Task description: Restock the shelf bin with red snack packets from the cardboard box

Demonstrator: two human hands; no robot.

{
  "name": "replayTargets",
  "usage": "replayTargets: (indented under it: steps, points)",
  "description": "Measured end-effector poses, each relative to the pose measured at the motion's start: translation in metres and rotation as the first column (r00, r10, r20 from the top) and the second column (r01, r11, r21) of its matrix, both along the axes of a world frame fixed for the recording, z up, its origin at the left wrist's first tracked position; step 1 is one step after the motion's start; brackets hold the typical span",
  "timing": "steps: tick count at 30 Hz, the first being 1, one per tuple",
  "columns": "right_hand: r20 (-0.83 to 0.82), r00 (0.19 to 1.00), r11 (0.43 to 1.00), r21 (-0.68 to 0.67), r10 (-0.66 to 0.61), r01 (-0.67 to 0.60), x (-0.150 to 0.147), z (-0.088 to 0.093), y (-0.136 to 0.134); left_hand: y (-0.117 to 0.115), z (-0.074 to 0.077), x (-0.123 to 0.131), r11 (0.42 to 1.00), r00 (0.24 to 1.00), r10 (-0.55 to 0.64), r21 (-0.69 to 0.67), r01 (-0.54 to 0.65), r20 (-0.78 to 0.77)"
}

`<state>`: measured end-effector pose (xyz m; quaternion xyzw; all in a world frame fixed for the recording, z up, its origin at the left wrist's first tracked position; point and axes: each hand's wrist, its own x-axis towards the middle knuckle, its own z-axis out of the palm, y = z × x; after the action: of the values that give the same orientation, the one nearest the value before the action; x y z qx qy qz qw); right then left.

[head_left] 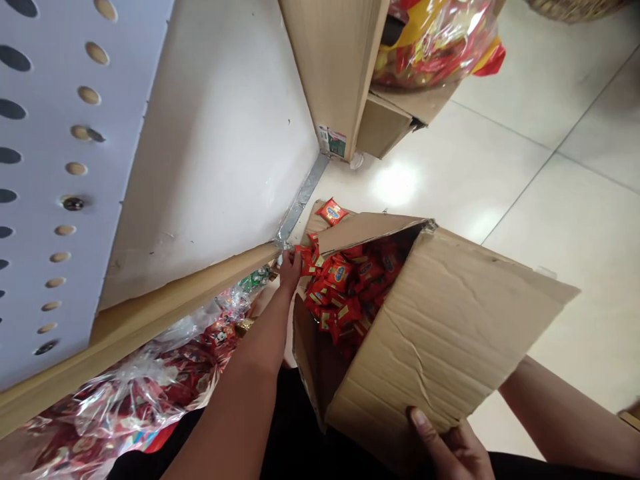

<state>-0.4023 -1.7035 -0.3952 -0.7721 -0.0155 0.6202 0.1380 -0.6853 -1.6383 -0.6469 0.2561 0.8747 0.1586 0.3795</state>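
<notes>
A cardboard box [430,333] lies tipped, its mouth facing left. Many small red packets [337,273] fill the opening and spill over its left side. One red packet [331,211] rests on a piece of cardboard beyond the rest. My left hand [290,270] reaches to the left edge of the packets, its fingers bent and close together beside them; what they grip is partly hidden. At the box's lower edge, my right hand [450,450] grips the cardboard, thumb on the outer face and fingers curled beneath.
A perforated white panel [120,120] and a wooden ledge [185,287] stand on the left. Clear bags of red packages [145,387] lie below the ledge. A wooden post [335,67] and a red-yellow bag [440,47] are above. Pale floor tiles [590,220] stretch right.
</notes>
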Motion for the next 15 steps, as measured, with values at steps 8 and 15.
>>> replayTargets:
  steps: [8,15]
  points:
    - [0.037,0.999,0.999,0.042,0.002,-0.004,0.004,-0.003,-0.007,-0.006,0.027,0.005,0.975,0.971,-0.213,0.09,0.203,0.107]
    - [0.286,0.957,0.999,-0.023,0.048,-0.043,0.019,0.031,-0.013,-0.037,0.073,0.029,0.983,0.983,-0.157,0.078,0.165,-0.099]
